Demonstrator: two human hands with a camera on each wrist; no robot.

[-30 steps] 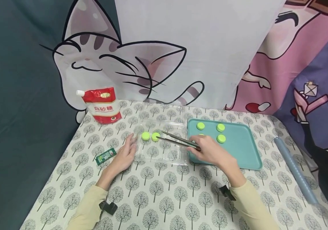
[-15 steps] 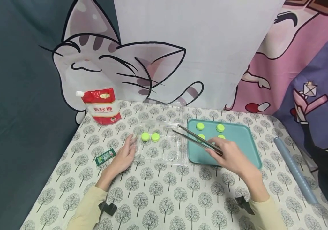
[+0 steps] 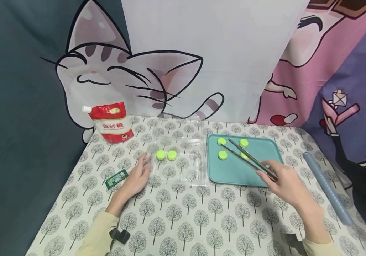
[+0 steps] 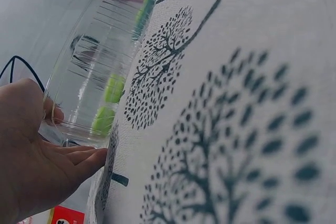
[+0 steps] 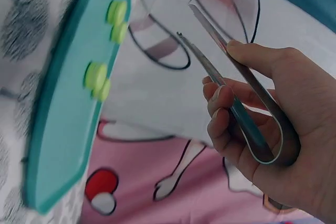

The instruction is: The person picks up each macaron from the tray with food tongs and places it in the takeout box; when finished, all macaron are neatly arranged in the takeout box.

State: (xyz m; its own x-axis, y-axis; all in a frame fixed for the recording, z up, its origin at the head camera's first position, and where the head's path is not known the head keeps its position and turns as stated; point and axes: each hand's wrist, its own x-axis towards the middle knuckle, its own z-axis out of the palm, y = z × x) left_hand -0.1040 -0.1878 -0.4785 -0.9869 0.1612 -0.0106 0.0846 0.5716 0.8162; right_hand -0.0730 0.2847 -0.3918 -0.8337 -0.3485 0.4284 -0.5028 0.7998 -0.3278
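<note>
Tongs [image 5: 242,120] are what the right hand [image 3: 286,182] has in its grip, thumb on one arm and fingers curled on the other. Bend's back by the palm, tips parted and nothing between them. Held that way, I'd guess, so a light squeeze is enough to bring the arms together.

Long axis is a diagonal: the tips point at the far edge of the desk [image 3: 215,217], slanting toward its left side, and the bend sits nearer the right edge. From above the tips line up with the left-hand round of the tray's far row, but from the right wrist they look clear of everything, so hovering I'd say.

Under them is the teal tray [image 3: 231,175], right of the desk's middle. Four green rounds [image 3: 222,155] sit on it in a loose square, one partly hidden behind the tongs. They look like macarons, flat side down, no real long axis.

Just left of the tray there's a clear plastic box [image 3: 194,171], lid [image 3: 180,128] folded back toward the far edge, with two more rounds side by side in its far left part. Left hand [image 3: 138,177] rests at the box's left wall, fingers pretty straight, probably to steady something that light.

Further out: green packet [image 3: 116,179] by the left edge, red-and-white pouch [image 3: 112,122] standing at the far left corner, blue rod [image 3: 328,188] lying along the right edge. Those look parked out of the way, imo.
</note>
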